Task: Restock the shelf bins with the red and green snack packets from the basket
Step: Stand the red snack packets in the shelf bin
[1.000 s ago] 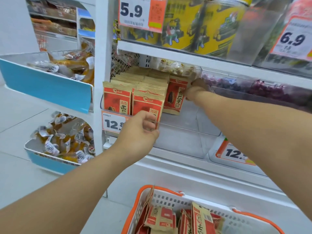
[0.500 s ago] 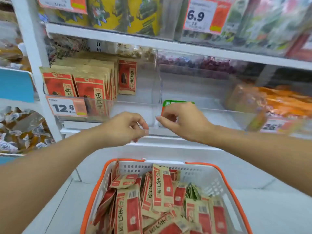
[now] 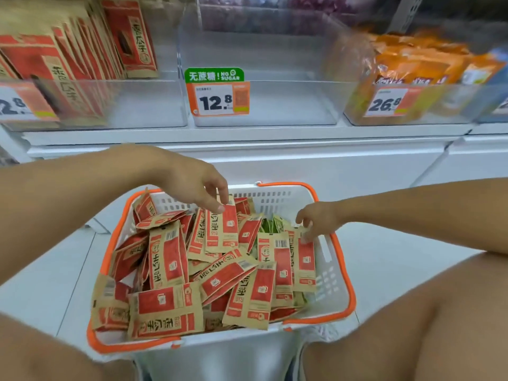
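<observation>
A person's 2 hands reach into the white, orange-rimmed basket (image 3: pixel 334 273) at 6 o'clock, heaped with red packets (image 3: pixel 167 259). The left hand (image 3: pixel 196 185) pinches an upright red packet (image 3: pixel 222 226); the right hand (image 3: pixel 319 220), fingers spread, touches another at 3 o'clock. Green packets (image 3: pixel 270 225) show between them. The clear bin (image 3: pixel 261 103) at 12 o'clock bears a 12.8 tag (image 3: pixel 218 99).

A white basket (image 3: pixel 327 259) with an orange rim sits low in the frame's centre, heaped with red-and-kraft snack packets (image 3: pixel 167 259); a few green packets (image 3: pixel 270 225) peek out near its far right. Above, the middle clear shelf bin (image 3: pixel 288 105) stands empty.
</observation>
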### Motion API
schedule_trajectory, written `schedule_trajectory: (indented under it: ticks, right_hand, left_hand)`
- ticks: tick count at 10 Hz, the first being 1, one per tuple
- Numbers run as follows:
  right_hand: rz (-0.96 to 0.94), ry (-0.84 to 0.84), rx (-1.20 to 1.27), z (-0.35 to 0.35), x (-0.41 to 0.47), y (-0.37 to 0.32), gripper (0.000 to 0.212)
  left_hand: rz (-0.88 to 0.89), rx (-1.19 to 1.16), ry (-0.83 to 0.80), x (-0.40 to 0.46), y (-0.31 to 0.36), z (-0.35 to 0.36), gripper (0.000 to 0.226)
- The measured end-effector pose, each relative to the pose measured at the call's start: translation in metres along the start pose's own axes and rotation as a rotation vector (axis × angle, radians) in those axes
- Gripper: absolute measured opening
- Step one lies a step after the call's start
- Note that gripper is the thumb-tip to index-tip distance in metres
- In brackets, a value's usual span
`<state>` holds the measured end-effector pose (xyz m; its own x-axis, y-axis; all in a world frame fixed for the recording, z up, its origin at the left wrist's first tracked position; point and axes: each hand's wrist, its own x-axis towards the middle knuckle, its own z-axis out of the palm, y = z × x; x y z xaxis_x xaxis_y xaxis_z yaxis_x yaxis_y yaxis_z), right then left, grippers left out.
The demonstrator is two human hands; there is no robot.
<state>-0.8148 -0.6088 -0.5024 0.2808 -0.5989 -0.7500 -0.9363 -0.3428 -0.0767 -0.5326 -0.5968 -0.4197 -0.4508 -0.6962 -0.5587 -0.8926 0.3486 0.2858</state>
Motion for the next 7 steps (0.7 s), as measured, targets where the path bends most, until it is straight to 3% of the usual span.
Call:
schedule_trajectory:
  ticks: [1, 3, 5, 6, 7]
  right_hand:
    - [-0.04, 0.021, 0.11, 0.013, 0.021, 0.002, 0.055]
    - [-0.071, 0.048, 0.295, 0.033, 0.063, -0.007, 0.025]
    - [-0.061, 0.158, 0.436, -0.015, 0.04, -0.018, 0.027]
    - [-0.164, 0.433, 0.241, -0.052, 0.001, -0.027, 0.024]
    - [-0.395, 0.954, -0.039, -0.076, -0.036, -0.046, 0.027]
  left_hand:
    - [0.033, -0.031, -0.039, 0.007, 0.018, -0.007, 0.029]
    - [0.093, -0.028, -0.017, 0.013, 0.031, -0.004, 0.026]
    - [0.067, -0.011, -0.013, -0.002, 0.017, -0.004, 0.028]
    - [-0.012, -0.155, 0.02, -0.012, 0.008, -0.001, 0.048]
    - [-0.17, -0.525, 0.005, -0.023, -0.003, -0.001, 0.088]
